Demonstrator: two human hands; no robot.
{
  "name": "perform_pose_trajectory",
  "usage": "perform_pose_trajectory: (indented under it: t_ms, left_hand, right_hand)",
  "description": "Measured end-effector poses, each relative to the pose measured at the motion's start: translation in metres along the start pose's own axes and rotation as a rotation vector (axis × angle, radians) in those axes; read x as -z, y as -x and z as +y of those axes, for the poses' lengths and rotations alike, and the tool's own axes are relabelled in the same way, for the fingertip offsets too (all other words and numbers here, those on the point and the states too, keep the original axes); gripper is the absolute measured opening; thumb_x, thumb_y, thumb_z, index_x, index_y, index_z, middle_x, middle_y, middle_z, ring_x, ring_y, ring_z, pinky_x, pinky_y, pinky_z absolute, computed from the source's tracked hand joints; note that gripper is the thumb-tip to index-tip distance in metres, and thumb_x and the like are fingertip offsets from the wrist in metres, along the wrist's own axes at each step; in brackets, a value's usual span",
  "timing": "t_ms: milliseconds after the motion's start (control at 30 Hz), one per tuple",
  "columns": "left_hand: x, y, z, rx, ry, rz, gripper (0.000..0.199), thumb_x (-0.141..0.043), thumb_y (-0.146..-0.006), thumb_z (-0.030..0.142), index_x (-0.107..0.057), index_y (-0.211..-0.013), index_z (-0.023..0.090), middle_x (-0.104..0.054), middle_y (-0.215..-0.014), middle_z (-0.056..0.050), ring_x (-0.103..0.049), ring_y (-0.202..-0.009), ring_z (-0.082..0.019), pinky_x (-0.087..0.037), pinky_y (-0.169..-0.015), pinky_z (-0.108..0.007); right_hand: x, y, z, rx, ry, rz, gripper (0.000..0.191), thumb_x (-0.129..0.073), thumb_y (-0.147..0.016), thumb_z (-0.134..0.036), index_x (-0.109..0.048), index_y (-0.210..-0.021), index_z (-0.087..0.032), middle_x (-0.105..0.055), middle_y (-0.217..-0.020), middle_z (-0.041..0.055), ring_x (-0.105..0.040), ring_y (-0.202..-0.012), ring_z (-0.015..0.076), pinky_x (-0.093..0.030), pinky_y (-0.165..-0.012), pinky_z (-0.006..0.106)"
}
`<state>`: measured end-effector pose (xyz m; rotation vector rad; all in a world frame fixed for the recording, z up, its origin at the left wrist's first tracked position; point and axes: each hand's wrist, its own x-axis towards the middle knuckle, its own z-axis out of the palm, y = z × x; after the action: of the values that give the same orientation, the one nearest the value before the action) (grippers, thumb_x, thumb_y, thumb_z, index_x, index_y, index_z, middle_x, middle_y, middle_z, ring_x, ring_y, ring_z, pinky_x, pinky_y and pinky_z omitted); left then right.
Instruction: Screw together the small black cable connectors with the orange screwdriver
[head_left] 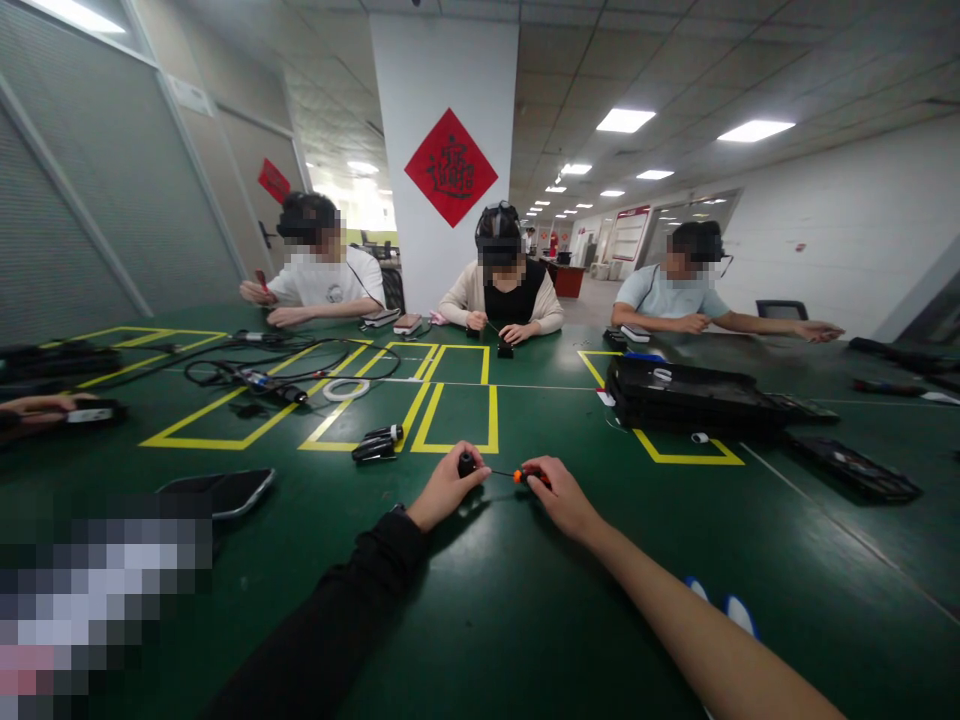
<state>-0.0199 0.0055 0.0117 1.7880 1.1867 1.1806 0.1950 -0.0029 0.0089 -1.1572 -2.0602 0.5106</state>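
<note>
My left hand [448, 487] is closed around a small black cylindrical part [466, 463], whose round end shows between thumb and fingers. In my right hand [561, 497] is a screwdriver [519, 477] with an orange and black handle. Its thin shaft points left and reaches the black part; whether the tip sits inside it is too small to tell. Both hands are just above the green table, near its middle. Beyond my left hand lie several black cylindrical pieces [377, 443] close together.
Yellow tape rectangles [455, 449] mark the green table [480, 620]. A black case [686, 392] stands at the right, a dark device [855, 470] beside it. Cables [289, 385] and a white ring [346, 390] lie left. A phone-like object [240, 492] is nearer. Several people sit around the table.
</note>
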Motion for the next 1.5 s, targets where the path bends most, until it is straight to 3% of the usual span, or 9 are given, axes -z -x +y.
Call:
perform_pose_trajectory:
  t_ms: [133,400,500,633,933,1167,1367,1500]
  left_hand:
    - [0.0007,0.0006,0.0010,-0.012,-0.009,-0.006,0.018,-0.057,-0.072,0.032,-0.050,-0.080,0.017,-0.056,-0.077,0.001,-0.051,-0.073,-0.013,-0.039,-0.071,-0.026]
    - [0.0006,0.0005,0.0002,-0.006,0.012,-0.005,0.019,-0.055,-0.073,0.034,-0.050,-0.080,0.017,-0.053,-0.075,0.002,-0.049,-0.069,-0.011,-0.039,-0.068,-0.024]
    - [0.0003,-0.0001,-0.0016,0.001,0.017,0.002,0.020,-0.054,-0.074,0.036,-0.050,-0.080,0.017,-0.051,-0.073,0.002,-0.047,-0.066,-0.011,-0.038,-0.065,-0.023]
    - [0.0006,-0.0004,-0.0028,-0.012,0.019,0.002,0.019,-0.054,-0.074,0.035,-0.050,-0.080,0.017,-0.051,-0.074,0.002,-0.047,-0.066,-0.011,-0.037,-0.065,-0.023]
    - [0.0000,-0.0009,-0.0032,-0.001,0.026,-0.005,0.020,-0.053,-0.074,0.037,-0.049,-0.078,0.017,-0.048,-0.068,0.004,-0.045,-0.060,-0.009,-0.036,-0.060,-0.022]
    - [0.0006,-0.0018,-0.0061,-0.017,0.025,-0.014,0.020,-0.053,-0.075,0.037,-0.049,-0.078,0.017,-0.049,-0.070,0.003,-0.045,-0.062,-0.010,-0.036,-0.060,-0.022]
    - [0.0004,-0.0019,-0.0066,-0.011,0.017,-0.009,0.020,-0.053,-0.075,0.037,-0.050,-0.078,0.017,-0.050,-0.070,0.003,-0.046,-0.061,-0.010,-0.036,-0.061,-0.022]
    - [0.0004,-0.0015,-0.0054,-0.013,0.013,-0.010,0.020,-0.053,-0.075,0.037,-0.050,-0.078,0.017,-0.050,-0.070,0.002,-0.046,-0.063,-0.011,-0.037,-0.062,-0.022]
  right_hand:
    - [-0.0002,-0.0010,0.0012,0.025,0.025,-0.015,0.020,-0.039,-0.084,-0.018,-0.059,-0.086,-0.018,-0.056,-0.088,0.0042,-0.048,-0.088,0.0159,-0.037,-0.082,0.031]
    - [-0.0016,0.0014,0.0010,-0.007,-0.010,0.008,0.018,-0.050,-0.077,-0.018,-0.054,-0.095,-0.019,-0.055,-0.093,0.0042,-0.050,-0.086,0.0160,-0.040,-0.080,0.031]
    - [-0.0020,0.0004,0.0016,-0.024,-0.009,0.017,0.020,-0.046,-0.081,-0.022,-0.054,-0.099,-0.019,-0.055,-0.096,0.0052,-0.049,-0.090,0.0164,-0.039,-0.082,0.032]
    - [0.0000,-0.0014,-0.0001,0.011,0.019,-0.018,0.023,-0.037,-0.086,-0.023,-0.060,-0.088,-0.019,-0.057,-0.090,0.0051,-0.049,-0.090,0.0167,-0.037,-0.084,0.033]
    - [0.0024,0.0016,-0.0058,0.020,-0.049,-0.026,0.018,-0.052,-0.078,-0.022,-0.054,-0.095,-0.019,-0.057,-0.093,0.0033,-0.051,-0.086,0.0152,-0.040,-0.079,0.030]
    - [0.0022,-0.0016,-0.0026,0.028,0.012,-0.035,0.021,-0.039,-0.085,-0.023,-0.060,-0.087,-0.019,-0.058,-0.087,0.0044,-0.051,-0.086,0.0160,-0.039,-0.081,0.031]
    - [0.0042,0.0024,-0.0077,0.018,-0.044,-0.039,0.018,-0.053,-0.077,-0.023,-0.055,-0.095,-0.019,-0.057,-0.093,0.0036,-0.052,-0.086,0.0157,-0.041,-0.079,0.031]
    - [0.0033,0.0007,-0.0061,-0.010,-0.027,-0.035,0.023,-0.043,-0.084,-0.024,-0.056,-0.102,-0.019,-0.057,-0.098,0.0059,-0.050,-0.092,0.0163,-0.038,-0.084,0.032]
